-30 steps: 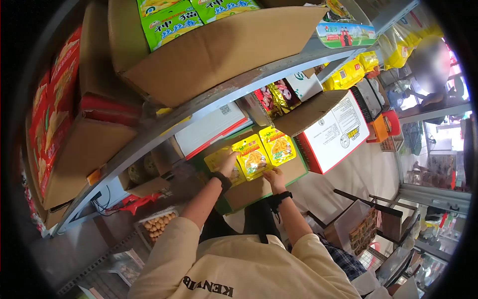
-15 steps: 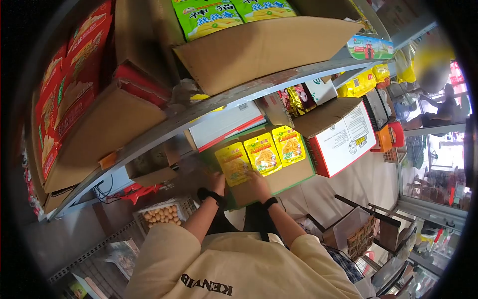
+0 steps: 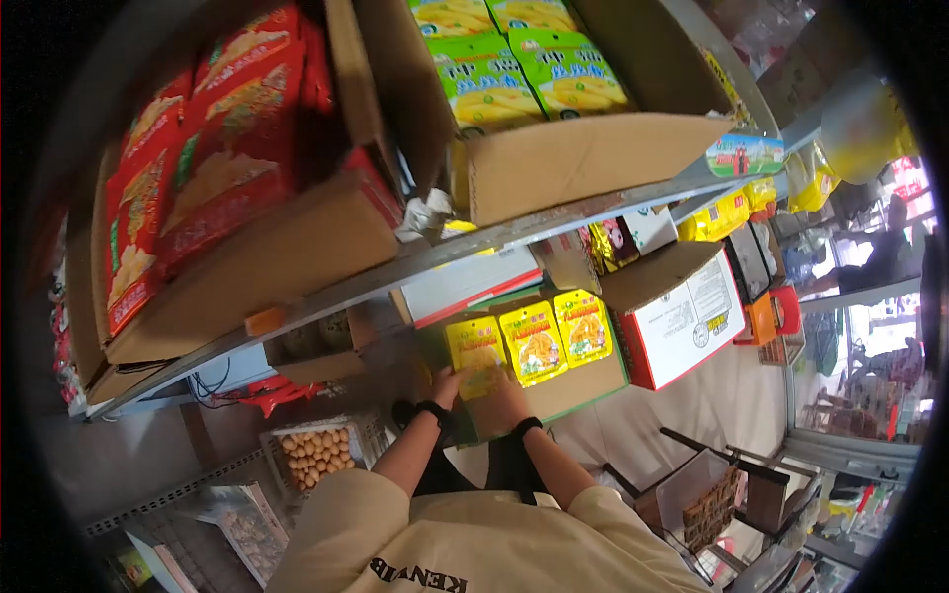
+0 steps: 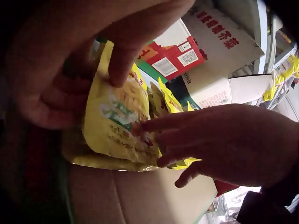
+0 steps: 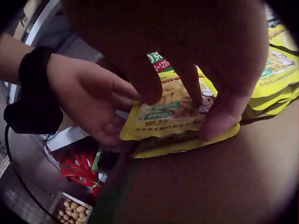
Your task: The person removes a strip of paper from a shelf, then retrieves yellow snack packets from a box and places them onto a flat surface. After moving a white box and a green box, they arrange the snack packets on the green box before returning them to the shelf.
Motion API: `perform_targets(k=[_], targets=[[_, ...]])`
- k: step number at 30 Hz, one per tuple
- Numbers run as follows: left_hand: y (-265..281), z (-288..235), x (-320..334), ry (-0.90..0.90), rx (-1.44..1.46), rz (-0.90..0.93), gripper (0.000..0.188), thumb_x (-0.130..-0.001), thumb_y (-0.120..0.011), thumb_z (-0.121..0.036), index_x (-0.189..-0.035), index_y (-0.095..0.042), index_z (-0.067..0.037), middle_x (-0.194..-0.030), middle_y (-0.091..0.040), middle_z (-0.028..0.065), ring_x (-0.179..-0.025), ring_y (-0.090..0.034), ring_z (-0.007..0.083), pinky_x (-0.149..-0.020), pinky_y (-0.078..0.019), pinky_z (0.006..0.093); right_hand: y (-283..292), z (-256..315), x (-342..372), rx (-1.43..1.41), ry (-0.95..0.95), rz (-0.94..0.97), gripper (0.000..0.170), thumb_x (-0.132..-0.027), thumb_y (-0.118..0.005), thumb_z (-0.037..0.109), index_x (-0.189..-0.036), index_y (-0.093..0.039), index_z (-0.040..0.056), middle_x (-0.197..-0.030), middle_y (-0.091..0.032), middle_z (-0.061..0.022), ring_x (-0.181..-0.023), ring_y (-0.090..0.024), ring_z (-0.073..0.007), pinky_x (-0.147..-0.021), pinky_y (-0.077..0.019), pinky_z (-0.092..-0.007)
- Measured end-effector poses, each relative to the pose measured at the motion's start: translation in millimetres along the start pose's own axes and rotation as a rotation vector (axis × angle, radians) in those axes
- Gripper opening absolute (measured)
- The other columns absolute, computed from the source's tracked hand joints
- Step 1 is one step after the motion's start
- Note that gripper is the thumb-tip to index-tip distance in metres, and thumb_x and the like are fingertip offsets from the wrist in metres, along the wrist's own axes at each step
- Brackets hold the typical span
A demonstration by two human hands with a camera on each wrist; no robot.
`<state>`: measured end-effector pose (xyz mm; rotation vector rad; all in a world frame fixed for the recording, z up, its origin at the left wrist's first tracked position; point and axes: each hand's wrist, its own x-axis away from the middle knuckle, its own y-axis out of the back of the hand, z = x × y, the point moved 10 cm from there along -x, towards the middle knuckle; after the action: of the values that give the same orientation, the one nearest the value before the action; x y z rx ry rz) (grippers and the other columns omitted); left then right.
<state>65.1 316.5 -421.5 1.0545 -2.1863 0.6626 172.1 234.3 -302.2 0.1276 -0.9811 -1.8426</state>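
Three yellow snack packets lie side by side in a green-edged cardboard box (image 3: pixel 563 390): a left packet (image 3: pixel 473 341), a middle packet (image 3: pixel 535 346) and a right packet (image 3: pixel 585 328). My left hand (image 3: pixel 445 385) pinches the left edge of the left packet, thumb over its front and fingers curled behind, as the left wrist view shows. Another yellow packet (image 4: pixel 107 162) lies under it. With fairly straight fingers, my right hand (image 3: pixel 509 398) touches the front of that same left packet; in the right wrist view its thumb is at the lower right corner.
A shelf edge (image 3: pixel 514 232) runs above the hands, carrying a carton of green packets (image 3: pixel 539 79) and one of red packets (image 3: pixel 217 158). A white-and-red carton (image 3: pixel 682 326) stands to the right. A crate of eggs (image 3: pixel 316 457) is at lower left.
Both hands have shifted left; the right hand has gone from the middle packet's lower edge to the left packet. The head view has tilted, showing more of the upper shelf.
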Motion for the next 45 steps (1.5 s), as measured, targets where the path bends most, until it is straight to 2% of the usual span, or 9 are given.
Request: perform_targets(k=[5, 12, 15, 18, 26, 36, 39, 42, 45], targets=[[8, -18, 22, -0.047, 0.091, 0.08, 0.03, -0.085, -0.058, -0.02, -0.108, -0.056, -0.001, -0.101, -0.06, 0.0057, -0.09, -0.057, 0.0157, -0.079, -0.0442, 0.0281, 24, 26, 3, -0.046, 0.055, -0.05, 0.046, -0.08, -0.057, 0.018, -0.117, -0.042, -0.0033, -0.105, -0.052, -0.0251, -0.1, -0.049, -0.0397, -0.085, -0.0417, -0.0428], [39, -87, 118, -0.121, 0.166, 0.2, 0.03, -0.087, -0.056, -0.017, -0.112, -0.053, 0.0, -0.105, -0.058, 0.0052, -0.095, -0.054, 0.0133, -0.081, -0.0422, 0.0263, 21, 49, 22, -0.708, -0.258, 0.14, 0.045, -0.078, -0.066, 0.026, -0.109, -0.049, -0.0026, -0.088, -0.06, -0.0111, -0.08, -0.058, -0.0165, -0.069, -0.0463, -0.0273], [56, -130, 176, -0.213, 0.119, 0.247, 0.029, -0.087, -0.055, -0.017, -0.111, -0.053, 0.0, -0.104, -0.058, 0.0041, -0.094, -0.054, 0.012, -0.081, -0.0422, 0.0257, 28, 87, 33, -0.335, -0.044, 0.195, 0.039, -0.079, -0.066, 0.025, -0.103, -0.054, -0.002, -0.086, -0.061, -0.0103, -0.078, -0.058, -0.0154, -0.07, -0.0464, -0.0276], [82, -169, 232, -0.334, -0.054, 0.287, 0.03, -0.085, -0.057, -0.015, -0.111, -0.052, 0.0, -0.104, -0.058, 0.0035, -0.094, -0.053, 0.01, -0.081, -0.042, 0.0249, 58, 188, 79, -0.284, 0.017, 0.263, 0.034, -0.08, -0.065, 0.022, -0.101, -0.056, -0.0022, -0.086, -0.063, -0.0089, -0.076, -0.057, -0.0132, -0.068, -0.0455, -0.0267], [175, -241, 333, -0.599, -0.006, 0.341, 0.03, -0.084, -0.058, -0.008, -0.111, -0.051, 0.001, -0.103, -0.058, 0.0034, -0.093, -0.054, 0.0099, -0.082, -0.0427, 0.024, 16, 308, 122, -0.444, 0.301, 0.196, 0.029, -0.082, -0.062, 0.019, -0.102, -0.057, -0.0015, -0.073, -0.06, -0.0088, -0.061, -0.049, -0.0101, -0.056, -0.0417, -0.0282], [261, -266, 422, -0.7, -0.221, 0.03, 0.021, -0.085, -0.054, -0.008, -0.102, -0.057, 0.005, -0.093, -0.061, 0.0044, -0.085, -0.055, 0.0081, -0.074, -0.0438, 0.0234, -8, 417, 149, -0.511, 0.576, 0.118, 0.028, -0.083, -0.06, 0.016, -0.105, -0.054, -0.0008, -0.074, -0.059, -0.0069, -0.058, -0.043, -0.0084, -0.052, -0.0379, -0.0261], [268, -266, 432, -0.706, -0.19, 0.011, 0.022, -0.085, -0.052, -0.007, -0.103, -0.057, 0.005, -0.094, -0.062, 0.0053, -0.085, -0.055, 0.0089, -0.075, -0.044, 0.0242, -20, 426, 155, -0.496, 0.537, 0.254, 0.033, -0.087, -0.054, 0.009, -0.117, -0.045, -0.0016, -0.102, -0.058, -0.0086, -0.092, -0.052, -0.0111, -0.08, -0.0431, -0.0274], [278, -265, 438, -0.731, -0.176, -0.043, 0.023, -0.086, -0.052, -0.008, -0.104, -0.058, 0.005, -0.094, -0.062, 0.005, -0.083, -0.055, 0.0082, -0.073, -0.0438, 0.0235, -15, 436, 158, -0.526, 0.541, 0.166, 0.03, -0.086, -0.056, 0.016, -0.109, -0.049, -0.001, -0.084, -0.058, -0.0117, -0.067, -0.051, -0.0138, -0.062, -0.0422, -0.0278], [286, -286, 456, -0.812, -0.149, -0.146, 0.022, -0.086, -0.053, -0.011, -0.099, -0.059, 0.005, -0.083, -0.06, 0.0009, -0.075, -0.051, 0.0048, -0.066, -0.0421, 0.0217, 9, 478, 172, -0.614, 0.648, 0.068, 0.031, -0.088, -0.051, 0.016, -0.113, -0.045, -0.0013, -0.09, -0.058, -0.0147, -0.077, -0.054, -0.0152, -0.071, -0.0437, -0.0283]])
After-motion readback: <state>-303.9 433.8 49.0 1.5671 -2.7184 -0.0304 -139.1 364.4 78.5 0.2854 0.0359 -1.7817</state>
